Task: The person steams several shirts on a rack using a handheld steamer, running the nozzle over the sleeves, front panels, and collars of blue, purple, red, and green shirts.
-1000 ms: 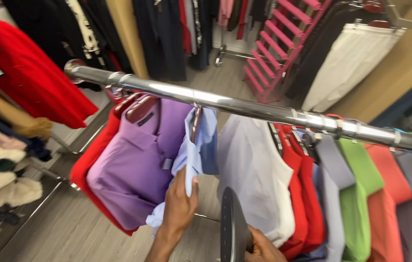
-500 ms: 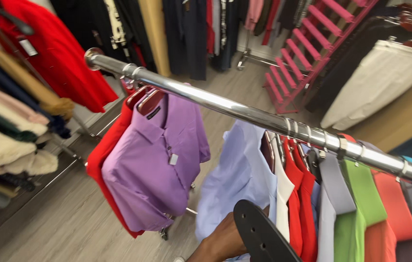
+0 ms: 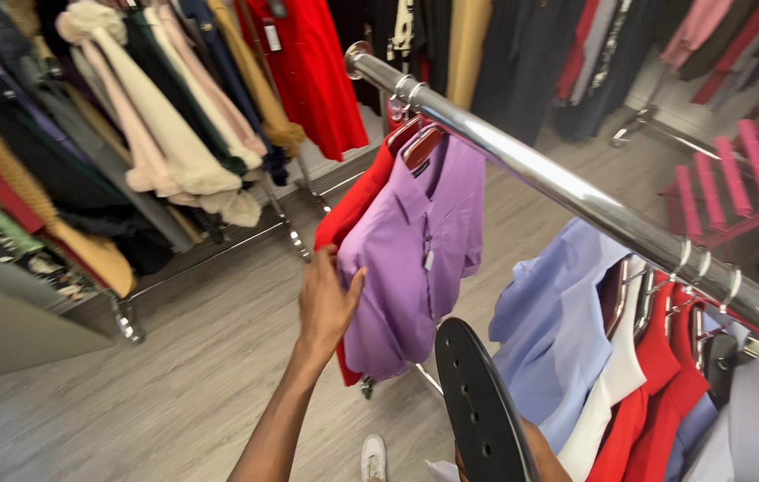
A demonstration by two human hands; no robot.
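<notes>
A purple shirt (image 3: 424, 250) hangs on a wooden hanger from the chrome rail (image 3: 576, 201), with a red shirt (image 3: 353, 210) right behind it. My left hand (image 3: 326, 303) lies flat against the left edge of the purple shirt, thumb apart from the fingers, gripping nothing. At the bottom edge, my right hand (image 3: 547, 453) holds a black oval perforated plate (image 3: 482, 406), raised on edge in front of a light blue shirt (image 3: 554, 326). A gap on the rail separates the purple and light blue shirts.
White, red and grey garments (image 3: 656, 402) crowd the rail to the right. A low rack of coats (image 3: 156, 152) stands at left, dark clothes (image 3: 522, 62) hang behind, and a pink rack (image 3: 746, 178) is at far right. The floor is grey wood; a white shoe (image 3: 374, 457) shows below.
My left hand has left the light blue shirt and come up against the purple shirt. The light blue shirt now hangs further right. The black plate has risen, and my view has swung left.
</notes>
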